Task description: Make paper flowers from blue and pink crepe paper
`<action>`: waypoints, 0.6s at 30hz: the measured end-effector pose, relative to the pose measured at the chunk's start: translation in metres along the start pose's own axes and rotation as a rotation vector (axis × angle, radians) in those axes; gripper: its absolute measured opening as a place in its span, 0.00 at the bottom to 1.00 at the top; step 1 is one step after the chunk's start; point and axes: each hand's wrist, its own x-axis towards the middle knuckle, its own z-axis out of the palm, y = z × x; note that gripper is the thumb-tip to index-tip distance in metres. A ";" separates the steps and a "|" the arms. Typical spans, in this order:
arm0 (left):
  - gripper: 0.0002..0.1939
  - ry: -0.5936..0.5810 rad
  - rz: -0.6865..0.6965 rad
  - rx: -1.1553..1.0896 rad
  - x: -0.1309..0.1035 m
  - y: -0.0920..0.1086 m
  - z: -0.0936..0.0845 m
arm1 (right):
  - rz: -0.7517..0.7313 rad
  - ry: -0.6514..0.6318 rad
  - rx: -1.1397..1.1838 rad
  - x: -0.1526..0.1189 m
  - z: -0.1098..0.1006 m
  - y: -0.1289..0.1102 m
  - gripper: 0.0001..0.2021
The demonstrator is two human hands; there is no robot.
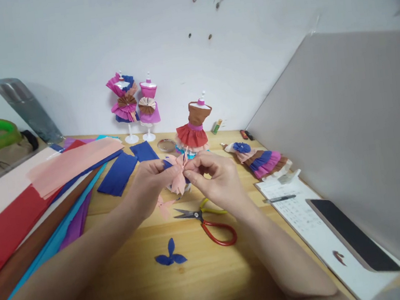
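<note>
Both hands meet over the middle of the table around a peach paper flower (178, 176) with pointed petals. My left hand (154, 179) pinches its left side, where a bit of blue paper shows by the fingers. On the other side my right hand (213, 170) grips a petal near the flower's centre between thumb and fingers. Below the hands lie scissors (196, 214) with one red and one yellow handle, blades parted. A blue three-petal paper piece (171, 255) rests nearer to me. Peach paper scraps (163, 206) lie just under the flower.
Stacked coloured crepe paper (18, 216) covers the left side, with blue pieces (117, 174) beside it. Dressed mini mannequins (195, 126) stand along the wall. At right are another paper dress (259, 159), a clipboard (299, 220), a pen (281, 199) and a phone (352, 233) before a grey partition (356, 116).
</note>
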 end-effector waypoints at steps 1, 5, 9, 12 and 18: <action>0.20 -0.006 -0.011 -0.009 0.000 0.001 0.000 | -0.018 0.004 -0.017 0.000 -0.001 0.000 0.07; 0.22 -0.024 -0.052 -0.063 0.000 0.002 0.000 | -0.041 0.030 -0.035 -0.001 0.000 0.004 0.07; 0.22 -0.015 -0.056 -0.065 0.000 0.003 0.001 | 0.016 0.054 0.082 -0.001 0.003 0.008 0.04; 0.22 0.008 -0.012 -0.063 0.001 0.003 0.001 | 0.024 0.096 0.135 -0.002 0.003 0.006 0.03; 0.23 0.026 -0.009 -0.015 0.000 0.004 0.003 | -0.079 0.111 -0.015 -0.002 0.001 -0.001 0.06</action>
